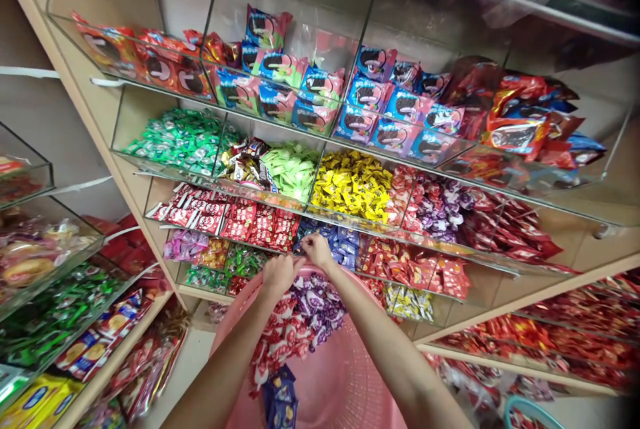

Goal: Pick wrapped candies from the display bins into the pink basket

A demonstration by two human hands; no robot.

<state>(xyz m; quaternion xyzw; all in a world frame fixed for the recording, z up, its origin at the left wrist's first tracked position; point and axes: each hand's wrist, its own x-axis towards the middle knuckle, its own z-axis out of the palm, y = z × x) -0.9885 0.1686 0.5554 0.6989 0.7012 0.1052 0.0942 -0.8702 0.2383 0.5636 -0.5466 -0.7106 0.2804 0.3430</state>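
A pink plastic basket [373,379] is in front of me, its far rim against the lower shelves. My left hand [280,274] is closed on that rim. Just past the rim, my right hand [316,249] has its fingers curled together at the edge of a compartment of blue-wrapped candies [343,242]; what they hold, if anything, is too small to make out. Inside the basket lie red-and-white wrapped candies [280,332], purple-and-white wrapped candies [320,306] and some dark blue packets [280,399].
Clear dividers split the shelves into compartments. Green candies [175,139], yellow candies [353,182] and red packets [260,222] fill several. Blue-and-pink snack packs [283,66] stand higher up. Shelves with more sweets flank me on both sides. A teal-rimmed tub [510,406] sits low at the right.
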